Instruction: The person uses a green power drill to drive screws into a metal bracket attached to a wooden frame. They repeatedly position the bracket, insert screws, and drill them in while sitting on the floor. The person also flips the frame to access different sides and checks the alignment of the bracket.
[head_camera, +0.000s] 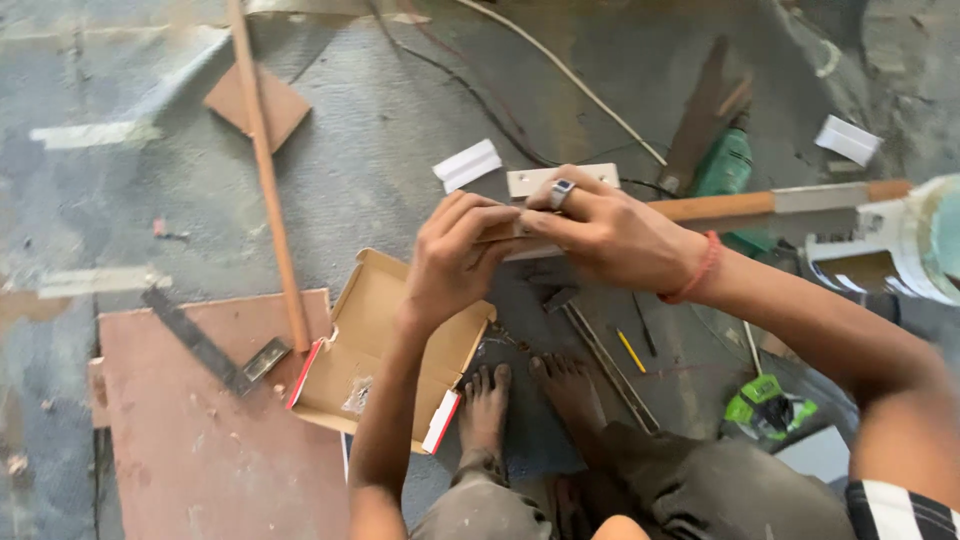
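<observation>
**Head view: both hands pinched on a small pale strip**

Head camera looked down on a squatting person. The left hand (455, 255) and right hand (600, 235) met at chest height, fingers closed together on a narrow pale strip (520, 232), perhaps a hinge or bracket, held up close, probably for fitting. Below lay an open cardboard box (385, 340) on the floor, nearly empty save a small packet. A try square (215, 350) rested on a reddish board (200, 440).

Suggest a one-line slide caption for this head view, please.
Both hands, left hand and right hand, hold a small pale piece above an open cardboard box.
</observation>
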